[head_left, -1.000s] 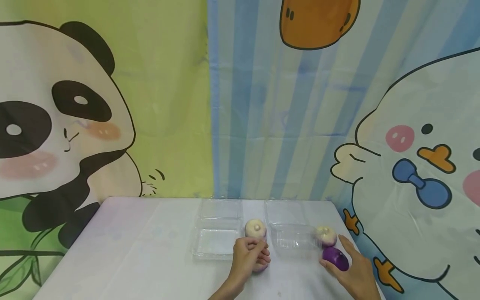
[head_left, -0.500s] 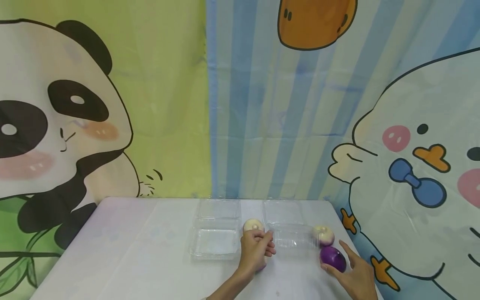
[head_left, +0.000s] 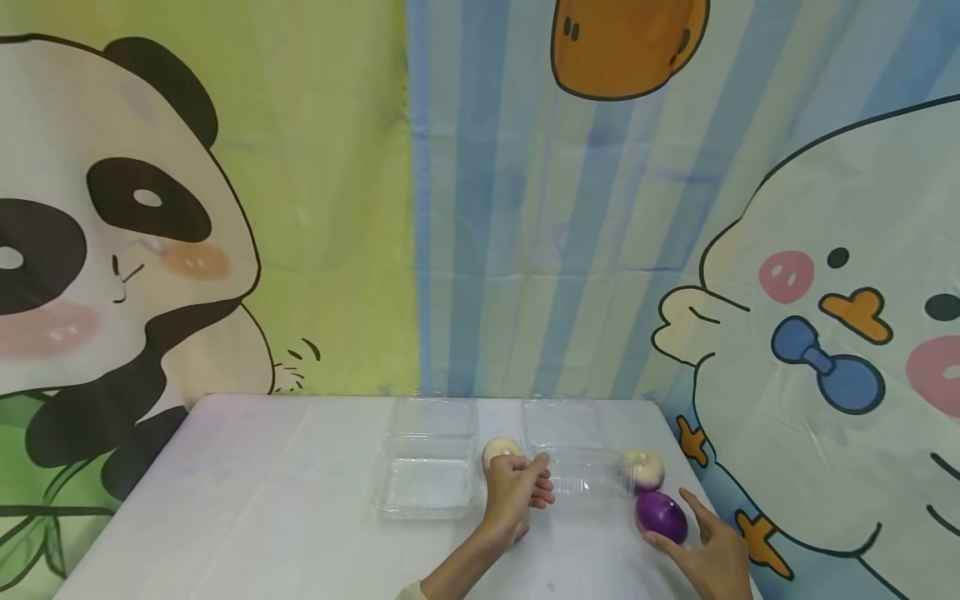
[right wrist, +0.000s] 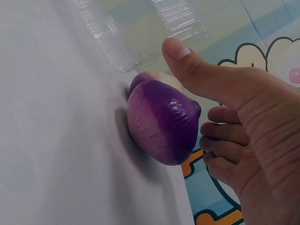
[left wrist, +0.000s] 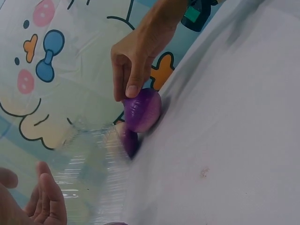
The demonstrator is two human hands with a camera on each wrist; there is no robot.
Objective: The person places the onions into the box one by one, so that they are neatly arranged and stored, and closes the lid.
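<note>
Fingers [right wrist: 226,133] spread apart, right hand [head_left: 711,550] beside purple onion [head_left: 661,517].

"What stands behind the white bench [head_left: 285,483]?"
"A printed backdrop [head_left: 337,208]: a panda [head_left: 142,283] on yellow-green at left, blue stripes [head_left: 476,200] in the middle."
"And at right?"
"A pale chick [head_left: 795,433] (blue bow tie [head_left: 851,383] and all)."

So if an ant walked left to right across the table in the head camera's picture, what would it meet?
Left clear box → pale bulb → right clear box → purple bulb → right hand.
</note>
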